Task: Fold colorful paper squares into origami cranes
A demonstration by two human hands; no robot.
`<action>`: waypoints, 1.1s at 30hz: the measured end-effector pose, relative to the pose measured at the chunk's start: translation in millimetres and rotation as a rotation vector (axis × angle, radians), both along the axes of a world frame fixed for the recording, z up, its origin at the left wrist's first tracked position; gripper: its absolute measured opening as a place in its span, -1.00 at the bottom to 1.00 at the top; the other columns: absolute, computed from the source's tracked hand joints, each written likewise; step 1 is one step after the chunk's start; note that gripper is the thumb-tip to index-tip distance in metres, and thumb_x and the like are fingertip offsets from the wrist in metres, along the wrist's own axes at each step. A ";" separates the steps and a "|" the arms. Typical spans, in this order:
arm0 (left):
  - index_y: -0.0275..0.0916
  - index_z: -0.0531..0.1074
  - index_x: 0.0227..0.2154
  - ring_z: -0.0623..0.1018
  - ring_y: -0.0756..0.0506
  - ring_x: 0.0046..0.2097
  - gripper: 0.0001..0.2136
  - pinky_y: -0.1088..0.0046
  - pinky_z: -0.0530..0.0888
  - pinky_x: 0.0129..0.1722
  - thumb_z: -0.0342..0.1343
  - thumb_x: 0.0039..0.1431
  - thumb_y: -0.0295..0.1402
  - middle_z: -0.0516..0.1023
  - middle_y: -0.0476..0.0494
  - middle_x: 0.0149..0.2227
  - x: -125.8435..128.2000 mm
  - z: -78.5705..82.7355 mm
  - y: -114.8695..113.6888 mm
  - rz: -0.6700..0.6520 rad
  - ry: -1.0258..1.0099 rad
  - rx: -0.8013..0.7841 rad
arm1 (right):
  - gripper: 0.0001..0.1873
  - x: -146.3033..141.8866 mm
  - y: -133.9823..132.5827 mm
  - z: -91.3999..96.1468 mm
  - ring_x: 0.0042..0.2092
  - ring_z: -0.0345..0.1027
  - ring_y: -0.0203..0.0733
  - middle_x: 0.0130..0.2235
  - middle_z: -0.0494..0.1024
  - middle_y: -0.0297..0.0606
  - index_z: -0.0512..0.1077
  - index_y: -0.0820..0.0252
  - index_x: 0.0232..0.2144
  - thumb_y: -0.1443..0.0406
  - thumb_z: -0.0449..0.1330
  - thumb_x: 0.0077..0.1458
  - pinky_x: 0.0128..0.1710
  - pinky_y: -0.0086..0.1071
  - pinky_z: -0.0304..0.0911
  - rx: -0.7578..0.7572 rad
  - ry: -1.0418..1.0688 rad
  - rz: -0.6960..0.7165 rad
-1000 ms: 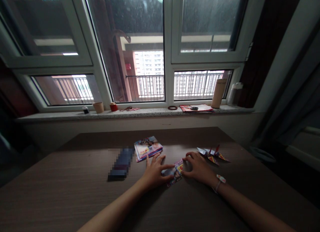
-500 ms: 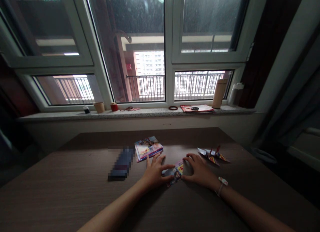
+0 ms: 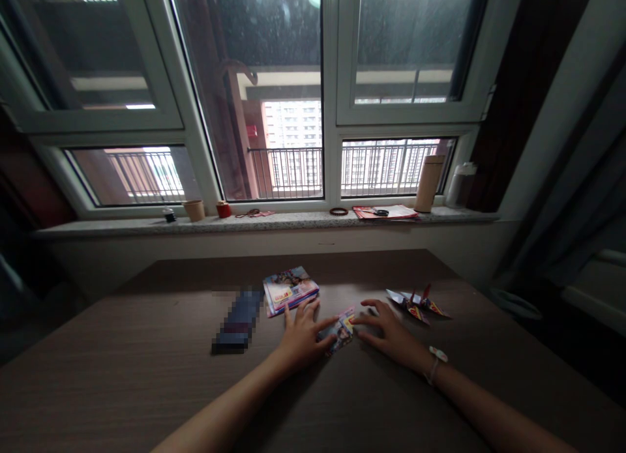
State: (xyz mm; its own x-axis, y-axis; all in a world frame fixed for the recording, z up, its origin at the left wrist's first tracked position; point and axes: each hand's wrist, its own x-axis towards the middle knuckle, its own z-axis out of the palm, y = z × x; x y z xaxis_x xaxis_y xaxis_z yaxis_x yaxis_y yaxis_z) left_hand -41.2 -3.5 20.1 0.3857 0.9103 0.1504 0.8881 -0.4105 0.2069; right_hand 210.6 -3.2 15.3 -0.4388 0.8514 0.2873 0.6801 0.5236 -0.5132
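A small colourful folded paper (image 3: 339, 330) lies on the dark wooden table (image 3: 147, 368). My left hand (image 3: 299, 336) rests flat beside it with fingers spread, the forefinger pressing its left edge. My right hand (image 3: 387, 330) lies flat on the paper's right side, fingers stretched out, touching its right edge. Neither hand grips anything. A bracelet sits on my right wrist.
A stack of colourful paper sheets (image 3: 289, 289) lies just beyond my left hand. A dark blurred oblong object (image 3: 238, 321) sits to the left. Folded paper cranes (image 3: 415, 304) rest at the right. The windowsill (image 3: 274, 221) holds small cups, scissors and a tall cylinder (image 3: 428, 182).
My right hand has flattened, its fingers stretching out over the paper's right edge. The folded paper looks pressed flatter and sits slightly farther from me. My left hand barely moved.
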 end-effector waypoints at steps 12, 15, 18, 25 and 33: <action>0.37 0.25 0.12 -0.01 -0.42 0.34 -0.60 -0.42 -0.25 0.13 -0.08 0.23 0.09 0.06 -0.07 0.35 0.2 -0.9 3.8 -0.001 0.043 -0.052 | -0.69 -0.2 12.0 -7.8 0.30 -0.11 0.06 0.26 0.15 -0.34 0.45 -0.30 -0.01 0.04 0.04 0.24 0.26 0.06 -0.11 0.057 -0.148 -0.167; 0.38 0.24 0.13 -0.01 -0.42 0.34 -0.60 -0.42 -0.26 0.13 -0.09 0.23 0.09 0.05 -0.03 0.35 0.0 -1.2 3.7 0.001 0.046 -0.056 | -0.67 -1.0 17.4 -6.8 0.31 -0.12 0.06 0.27 0.16 -0.36 0.44 -0.29 0.00 0.04 0.02 0.24 0.25 0.03 -0.08 0.074 -0.200 -0.237; 0.40 0.22 0.13 -0.01 -0.41 0.34 -0.60 -0.42 -0.26 0.13 -0.10 0.23 0.09 0.05 -0.02 0.35 -0.2 -0.9 3.1 -0.002 0.045 -0.059 | -0.65 -2.5 20.4 -5.1 0.32 -0.12 0.08 0.28 0.16 -0.35 0.42 -0.29 0.02 0.04 0.01 0.25 0.23 0.03 -0.02 0.084 -0.236 -0.281; 0.38 0.23 0.13 0.00 -0.38 0.34 -0.60 -0.40 -0.26 0.14 -0.09 0.24 0.08 0.08 -0.09 0.34 0.1 -0.6 2.1 -0.003 0.039 -0.041 | -0.65 -6.0 20.9 -6.9 0.30 -0.09 0.10 0.27 0.19 -0.34 0.39 -0.31 0.05 0.03 0.03 0.23 0.20 0.05 0.00 0.107 -0.276 -0.327; 0.26 0.29 0.13 0.12 -0.33 0.29 -0.63 -0.36 -0.20 0.17 -0.02 0.27 -0.05 0.21 -0.13 0.27 -0.3 -3.3 0.3 -0.009 0.010 0.051 | -0.65 -1.7 19.8 -13.2 0.28 -0.02 0.05 0.23 0.26 -0.29 0.42 -0.13 0.04 0.12 0.05 0.24 0.21 0.06 0.02 0.194 -0.206 -0.230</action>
State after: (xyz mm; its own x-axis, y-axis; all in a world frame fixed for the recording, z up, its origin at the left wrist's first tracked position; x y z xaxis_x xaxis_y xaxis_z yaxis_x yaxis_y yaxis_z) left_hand -41.6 -3.1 16.8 0.3960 0.8978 0.1926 0.8861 -0.4286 0.1762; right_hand 208.9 16.7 2.1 -0.3075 0.8730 0.3786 0.8700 0.4190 -0.2597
